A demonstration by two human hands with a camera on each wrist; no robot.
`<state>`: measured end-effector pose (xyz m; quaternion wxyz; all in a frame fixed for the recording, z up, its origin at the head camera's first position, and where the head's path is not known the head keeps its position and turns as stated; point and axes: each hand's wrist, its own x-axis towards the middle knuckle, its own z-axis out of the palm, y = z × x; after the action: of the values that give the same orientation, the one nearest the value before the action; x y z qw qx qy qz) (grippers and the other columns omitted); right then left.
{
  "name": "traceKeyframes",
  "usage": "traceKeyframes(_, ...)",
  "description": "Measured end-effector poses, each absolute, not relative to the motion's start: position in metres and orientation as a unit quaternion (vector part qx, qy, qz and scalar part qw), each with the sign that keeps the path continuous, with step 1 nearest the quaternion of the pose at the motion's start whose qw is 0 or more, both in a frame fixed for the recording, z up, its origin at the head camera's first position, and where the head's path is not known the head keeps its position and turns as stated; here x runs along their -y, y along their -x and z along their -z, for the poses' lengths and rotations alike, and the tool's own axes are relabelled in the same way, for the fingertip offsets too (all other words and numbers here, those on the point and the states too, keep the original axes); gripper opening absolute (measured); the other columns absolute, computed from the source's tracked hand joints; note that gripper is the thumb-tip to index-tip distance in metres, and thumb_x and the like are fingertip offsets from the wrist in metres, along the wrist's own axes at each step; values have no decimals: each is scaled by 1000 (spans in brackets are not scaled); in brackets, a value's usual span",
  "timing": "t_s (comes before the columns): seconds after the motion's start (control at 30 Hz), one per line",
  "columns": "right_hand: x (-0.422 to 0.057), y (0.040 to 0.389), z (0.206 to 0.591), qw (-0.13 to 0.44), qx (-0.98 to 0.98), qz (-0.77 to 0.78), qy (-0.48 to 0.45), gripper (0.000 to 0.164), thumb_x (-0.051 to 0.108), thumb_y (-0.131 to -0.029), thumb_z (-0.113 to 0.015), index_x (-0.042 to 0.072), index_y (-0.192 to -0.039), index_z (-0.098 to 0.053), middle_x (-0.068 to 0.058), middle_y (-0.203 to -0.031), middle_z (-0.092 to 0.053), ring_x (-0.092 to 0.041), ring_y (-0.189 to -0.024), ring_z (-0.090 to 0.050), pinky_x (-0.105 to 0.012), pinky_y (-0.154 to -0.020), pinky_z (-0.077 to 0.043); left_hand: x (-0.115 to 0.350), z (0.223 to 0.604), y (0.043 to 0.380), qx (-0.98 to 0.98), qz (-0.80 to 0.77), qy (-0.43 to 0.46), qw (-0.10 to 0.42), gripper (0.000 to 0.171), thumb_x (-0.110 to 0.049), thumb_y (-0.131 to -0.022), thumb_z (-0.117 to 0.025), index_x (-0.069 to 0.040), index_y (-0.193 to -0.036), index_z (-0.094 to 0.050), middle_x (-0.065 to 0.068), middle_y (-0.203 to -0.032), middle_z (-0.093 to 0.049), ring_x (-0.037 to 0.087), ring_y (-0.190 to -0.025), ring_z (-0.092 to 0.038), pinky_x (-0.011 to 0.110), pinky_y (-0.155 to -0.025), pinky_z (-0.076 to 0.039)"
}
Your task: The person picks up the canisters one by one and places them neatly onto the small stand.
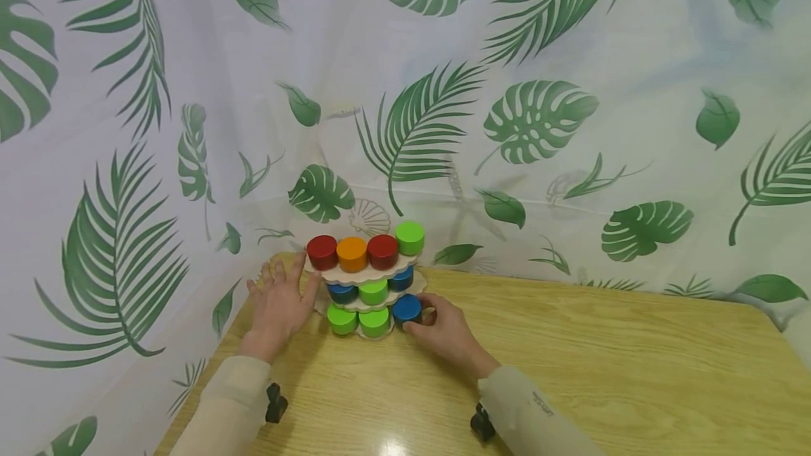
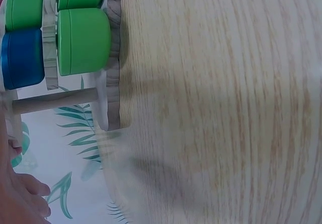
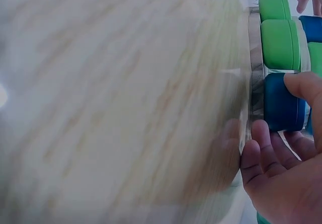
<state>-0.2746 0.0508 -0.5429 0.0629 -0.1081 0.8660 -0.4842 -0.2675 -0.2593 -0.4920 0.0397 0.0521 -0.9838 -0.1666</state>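
Note:
A tiered wooden stand (image 1: 350, 276) with wavy edges holds coloured cylinders on three levels. On the bottom level, my right hand (image 1: 445, 333) grips a blue cylinder (image 1: 407, 309) at its right end; in the right wrist view the thumb lies on that cylinder (image 3: 283, 101) and the fingers are beneath it. Two green cylinders (image 1: 342, 319) sit to its left. My left hand (image 1: 281, 305) is at the stand's left side, fingers spread, the tips near the top level; contact is unclear. Red cylinders (image 1: 322, 252), an orange one (image 1: 352, 254) and a green one (image 1: 410, 238) line the top.
The stand is on a wood-grain table (image 1: 602, 357), near its back left corner. A white curtain (image 1: 443, 41) with green leaf prints hangs behind and along the left. In the left wrist view a wooden post (image 2: 55, 101) joins the stand's levels.

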Motion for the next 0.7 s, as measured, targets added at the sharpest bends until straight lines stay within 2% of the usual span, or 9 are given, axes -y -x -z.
traceKeyframes(0.33, -46, 280, 545, 37, -868, 482, 113, 52, 20, -91, -83, 6, -138, -65, -13, -126, -70, -15, -80, -58, -23, -68, -48, 258, 491, 265, 983, 172, -52, 37, 76, -63, -110, -16, -16, -170, -19, 37, -170, -16, 59, -159, -4, 83, -120, -2)
traceKeyframes(0.7, -38, 282, 545, 7, -871, 479, 112, 52, 18, -91, -81, 4, -138, -64, -16, -123, -71, -13, -77, -57, -23, -68, -47, 258, 492, 267, 983, 170, -53, 42, 74, -61, -111, -18, -16, -170, -20, 36, -170, -18, 59, -159, -5, 82, -121, -3)
